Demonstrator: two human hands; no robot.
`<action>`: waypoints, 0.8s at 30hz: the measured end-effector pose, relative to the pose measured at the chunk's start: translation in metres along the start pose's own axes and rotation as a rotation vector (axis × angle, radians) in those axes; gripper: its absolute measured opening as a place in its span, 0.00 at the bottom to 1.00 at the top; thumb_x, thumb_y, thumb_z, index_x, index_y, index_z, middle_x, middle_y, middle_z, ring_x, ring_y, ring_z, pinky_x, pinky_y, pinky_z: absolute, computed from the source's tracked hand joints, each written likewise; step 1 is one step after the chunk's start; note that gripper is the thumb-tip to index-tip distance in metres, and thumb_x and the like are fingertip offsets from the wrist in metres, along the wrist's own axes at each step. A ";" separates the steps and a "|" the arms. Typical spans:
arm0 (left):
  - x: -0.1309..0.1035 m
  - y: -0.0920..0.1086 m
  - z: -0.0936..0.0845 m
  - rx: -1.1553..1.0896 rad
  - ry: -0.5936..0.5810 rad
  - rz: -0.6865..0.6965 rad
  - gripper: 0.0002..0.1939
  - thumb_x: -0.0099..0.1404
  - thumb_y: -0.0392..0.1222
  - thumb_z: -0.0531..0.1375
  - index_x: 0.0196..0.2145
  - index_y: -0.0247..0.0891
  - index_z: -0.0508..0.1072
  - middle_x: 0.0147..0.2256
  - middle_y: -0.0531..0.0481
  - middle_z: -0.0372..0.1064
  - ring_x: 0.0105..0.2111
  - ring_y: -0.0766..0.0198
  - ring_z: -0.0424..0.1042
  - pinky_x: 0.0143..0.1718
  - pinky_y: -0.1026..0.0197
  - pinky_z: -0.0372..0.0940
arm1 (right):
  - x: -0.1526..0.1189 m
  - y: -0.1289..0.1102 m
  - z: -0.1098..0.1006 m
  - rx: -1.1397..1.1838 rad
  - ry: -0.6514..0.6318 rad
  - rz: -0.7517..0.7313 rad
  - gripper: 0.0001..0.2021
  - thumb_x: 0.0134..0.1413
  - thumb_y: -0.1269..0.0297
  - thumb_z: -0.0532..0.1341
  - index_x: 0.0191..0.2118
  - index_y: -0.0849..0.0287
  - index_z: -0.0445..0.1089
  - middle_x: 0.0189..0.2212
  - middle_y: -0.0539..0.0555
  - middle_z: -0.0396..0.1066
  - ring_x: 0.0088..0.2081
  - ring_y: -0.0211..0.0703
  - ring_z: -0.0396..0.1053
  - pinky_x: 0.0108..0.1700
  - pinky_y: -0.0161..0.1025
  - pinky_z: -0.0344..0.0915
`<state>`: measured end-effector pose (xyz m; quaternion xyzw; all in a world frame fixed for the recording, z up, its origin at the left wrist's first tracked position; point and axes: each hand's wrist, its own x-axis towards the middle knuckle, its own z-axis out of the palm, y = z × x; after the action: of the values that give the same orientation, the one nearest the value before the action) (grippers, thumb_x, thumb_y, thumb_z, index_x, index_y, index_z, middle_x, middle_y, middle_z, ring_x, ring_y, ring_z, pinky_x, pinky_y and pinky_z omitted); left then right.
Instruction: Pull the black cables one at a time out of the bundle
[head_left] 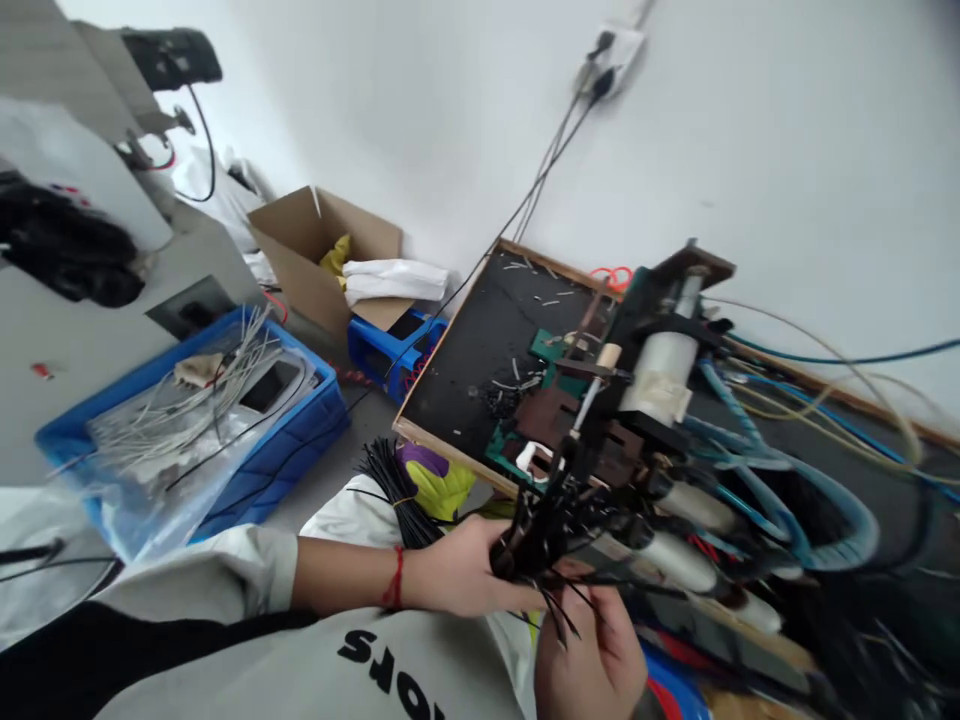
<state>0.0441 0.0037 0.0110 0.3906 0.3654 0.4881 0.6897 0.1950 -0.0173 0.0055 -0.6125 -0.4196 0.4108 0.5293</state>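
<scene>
My left hand (472, 570), with a red string at its wrist, is wrapped round a bundle of black cables (536, 530). The upper part of this bundle overlaps the dark machine behind it, so where it stops is hard to make out. Just below, my right hand (589, 650) is closed, with finger and thumb pinched at the loose lower ends of the cables. Another tied bunch of black wires (397, 495) lies on my lap beside the left forearm, near a yellow-green and purple cloth (439, 480).
A bench machine with a white cylinder (664, 370) and blue hoses (795, 480) stands on a black-topped table (469, 375) strewn with scraps. At left is a blue crate (277, 470) of pale wires. An open cardboard box (300, 260) sits by the wall.
</scene>
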 end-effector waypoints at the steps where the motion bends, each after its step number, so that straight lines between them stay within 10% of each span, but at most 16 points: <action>1: -0.001 -0.003 -0.001 -0.016 -0.021 0.010 0.21 0.48 0.50 0.77 0.37 0.38 0.82 0.30 0.46 0.78 0.35 0.51 0.77 0.37 0.54 0.72 | -0.001 0.003 -0.004 -0.020 0.017 -0.017 0.15 0.53 0.51 0.72 0.32 0.58 0.76 0.28 0.52 0.75 0.30 0.43 0.71 0.33 0.38 0.68; 8: -0.010 0.017 -0.011 0.061 -0.101 0.074 0.14 0.57 0.53 0.72 0.29 0.40 0.80 0.26 0.46 0.76 0.31 0.51 0.75 0.33 0.53 0.72 | -0.001 0.006 -0.008 0.016 -0.024 -0.181 0.11 0.48 0.56 0.75 0.28 0.57 0.78 0.25 0.52 0.78 0.29 0.47 0.74 0.35 0.42 0.72; 14: -0.012 0.028 -0.016 0.214 0.131 0.011 0.13 0.66 0.50 0.61 0.30 0.41 0.81 0.33 0.46 0.79 0.37 0.51 0.75 0.46 0.52 0.68 | 0.004 -0.015 0.017 0.349 -0.160 -0.143 0.12 0.60 0.54 0.68 0.30 0.54 0.74 0.24 0.50 0.76 0.29 0.44 0.73 0.38 0.43 0.72; 19: -0.007 0.023 -0.019 0.278 0.221 -0.042 0.17 0.70 0.50 0.59 0.28 0.40 0.79 0.24 0.51 0.71 0.27 0.58 0.69 0.35 0.57 0.65 | 0.001 -0.022 0.020 0.062 -0.080 -0.072 0.16 0.58 0.57 0.69 0.24 0.57 0.69 0.16 0.45 0.64 0.20 0.37 0.61 0.26 0.35 0.59; 24: -0.001 0.021 -0.022 0.272 0.289 -0.076 0.10 0.65 0.49 0.65 0.34 0.39 0.79 0.19 0.57 0.64 0.20 0.64 0.61 0.24 0.60 0.58 | -0.003 -0.016 0.026 -0.149 -0.277 -0.206 0.14 0.59 0.59 0.67 0.24 0.57 0.70 0.19 0.47 0.67 0.24 0.39 0.63 0.28 0.36 0.59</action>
<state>0.0162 0.0112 0.0206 0.3923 0.5374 0.4589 0.5888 0.1681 -0.0106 0.0190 -0.5412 -0.5782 0.4026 0.4590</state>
